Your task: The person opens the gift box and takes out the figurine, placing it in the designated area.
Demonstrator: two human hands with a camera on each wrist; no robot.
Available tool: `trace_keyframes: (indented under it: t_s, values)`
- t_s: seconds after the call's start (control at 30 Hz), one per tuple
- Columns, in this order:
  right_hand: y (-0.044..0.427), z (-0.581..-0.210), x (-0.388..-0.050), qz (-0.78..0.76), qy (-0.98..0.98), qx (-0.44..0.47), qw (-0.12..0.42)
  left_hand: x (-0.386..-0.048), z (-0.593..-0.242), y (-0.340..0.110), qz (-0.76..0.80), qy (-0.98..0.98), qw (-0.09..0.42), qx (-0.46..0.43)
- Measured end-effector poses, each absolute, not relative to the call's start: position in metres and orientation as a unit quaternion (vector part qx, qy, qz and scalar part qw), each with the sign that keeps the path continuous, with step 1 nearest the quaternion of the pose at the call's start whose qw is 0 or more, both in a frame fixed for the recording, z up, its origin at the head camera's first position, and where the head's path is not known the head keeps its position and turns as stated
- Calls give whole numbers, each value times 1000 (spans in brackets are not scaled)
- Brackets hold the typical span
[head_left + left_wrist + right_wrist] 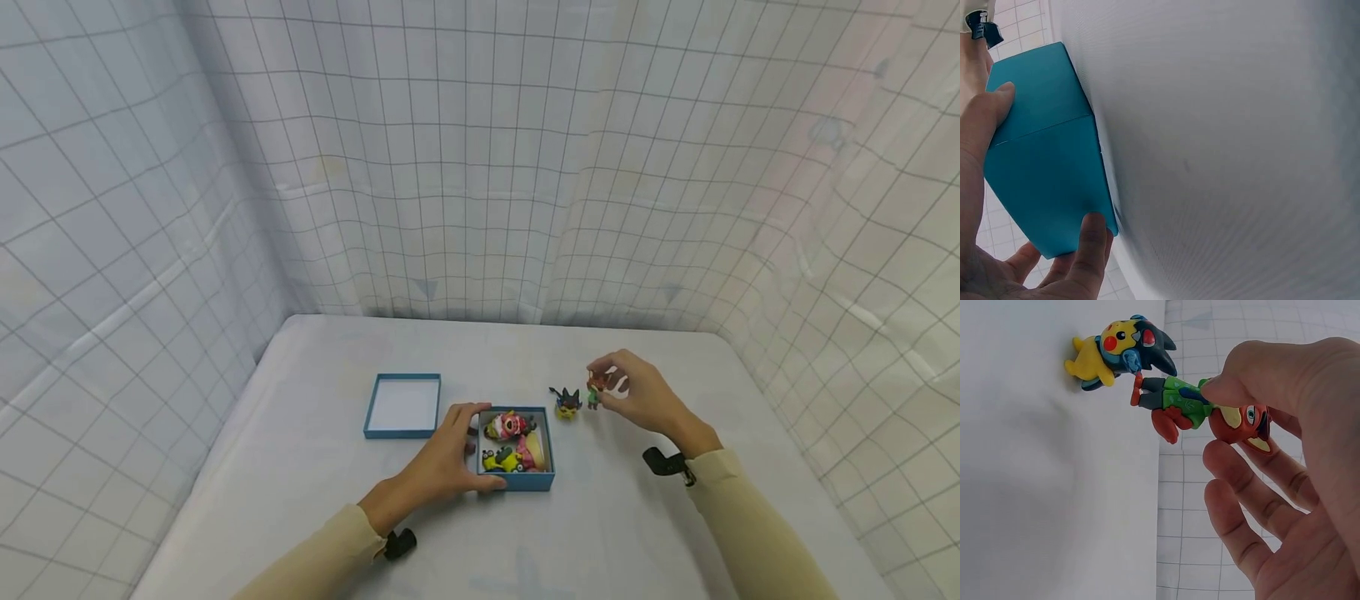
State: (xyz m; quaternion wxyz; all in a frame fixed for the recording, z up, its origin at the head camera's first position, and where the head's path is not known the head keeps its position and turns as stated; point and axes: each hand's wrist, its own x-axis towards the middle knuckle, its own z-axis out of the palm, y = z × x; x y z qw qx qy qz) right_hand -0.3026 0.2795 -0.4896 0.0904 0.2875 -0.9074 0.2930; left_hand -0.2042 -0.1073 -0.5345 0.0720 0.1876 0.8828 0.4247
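Observation:
My left hand (442, 458) grips the left side of a blue open-topped box (528, 482), thumb at the near wall and fingers at the far corner; the left wrist view shows the box's teal outer walls (1047, 181). Inside lie several toy figures, among them a red-and-pink one (510, 425) and a yellow-green one (501, 460). My right hand (641, 396) pinches a fox figurine (1188, 403) in a green shirt by its head and upper body, feet downward. Whether its feet touch the table, I cannot tell. Beside it, a yellow Pikachu figurine (1094, 356) with a dark hood stands on the table.
A shallow blue-rimmed lid (402, 433) with a white inside lies left of the box, beyond my left hand. The white table (525, 542) is enclosed at the back and sides by white grid-patterned curtains (450, 167).

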Motion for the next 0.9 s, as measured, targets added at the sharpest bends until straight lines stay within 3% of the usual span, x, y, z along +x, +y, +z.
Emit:
trace_keyframes:
  t_s: [0.9]
  values:
    - [284,-513,-298,301,-914,264,58,-203,-534,-106,424,885,72,180]
